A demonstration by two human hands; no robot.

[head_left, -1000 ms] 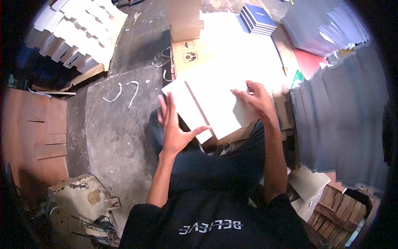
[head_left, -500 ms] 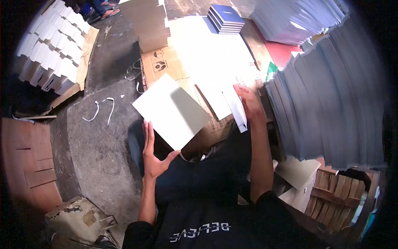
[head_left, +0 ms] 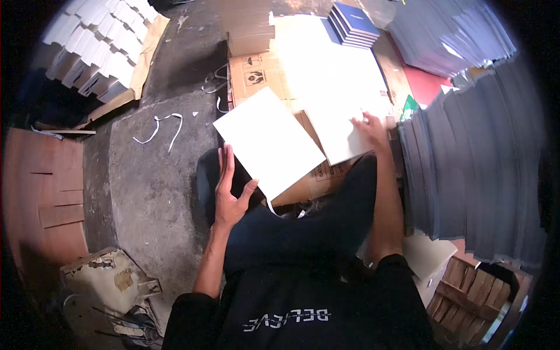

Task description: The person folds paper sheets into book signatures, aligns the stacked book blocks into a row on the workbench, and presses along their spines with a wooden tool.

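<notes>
A white rectangular paper block or board [head_left: 269,143] lies turned at an angle over the front left of the cardboard. My left hand [head_left: 232,189] rests at its lower left edge, fingers stretched and thumb apart near the lower corner. To the right lies a second white sheet or pad [head_left: 341,137], its left edge close to the first piece. My right hand [head_left: 372,131] is over its right side, fingers slightly bent and apart, fingertips at the surface. Glare hides where this white piece ends farther back.
Dark blue books [head_left: 354,26] are stacked at the back. Tall grey stacks [head_left: 478,157] stand close on my right, a pale stack [head_left: 251,35] at the back left. Cardboard [head_left: 262,76] lies underneath. White strips [head_left: 175,125] lie on the floor beside white stacks [head_left: 99,46].
My right hand has let go of the narrow white flap at the right, which now no longer stands up. The whole view has shifted; my left hand stays by the angled white piece.
</notes>
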